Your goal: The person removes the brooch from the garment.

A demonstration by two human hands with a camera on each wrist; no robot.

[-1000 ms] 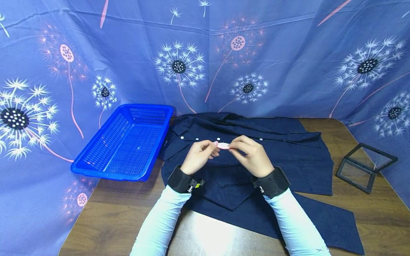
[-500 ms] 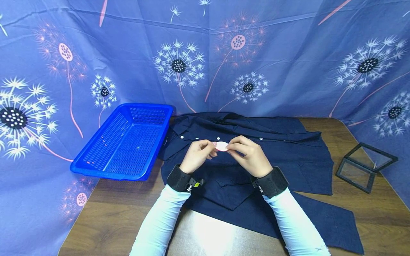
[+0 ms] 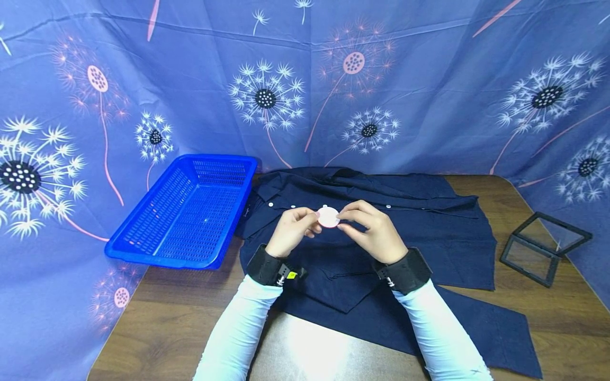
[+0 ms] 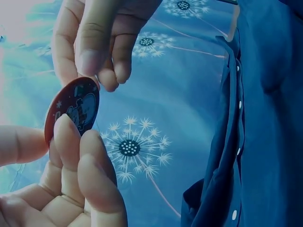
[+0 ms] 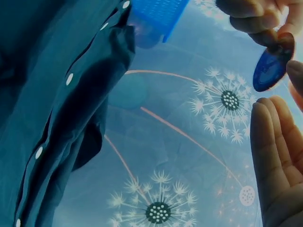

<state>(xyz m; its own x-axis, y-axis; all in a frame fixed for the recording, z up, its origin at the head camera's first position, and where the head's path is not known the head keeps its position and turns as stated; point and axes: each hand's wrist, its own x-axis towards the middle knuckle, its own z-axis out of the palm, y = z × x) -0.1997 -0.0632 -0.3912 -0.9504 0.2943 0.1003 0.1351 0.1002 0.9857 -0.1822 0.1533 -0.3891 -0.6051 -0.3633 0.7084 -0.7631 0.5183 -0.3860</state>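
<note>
A: You're at a wooden table [image 3: 157, 312] ringed by a dandelion-print curtain [image 3: 429, 95]; a blue basket [image 3: 186, 211] sits at ten o'clock, a navy shirt [image 3: 429, 233] lies dead ahead.

B: And your hands?

A: Your left hand [image 3: 293, 231] and right hand [image 3: 369, 231] together pinch a round badge [image 3: 328, 217] by its rim above the shirt. Held only at the fingertips, it could slip and drop into the folds.
</note>
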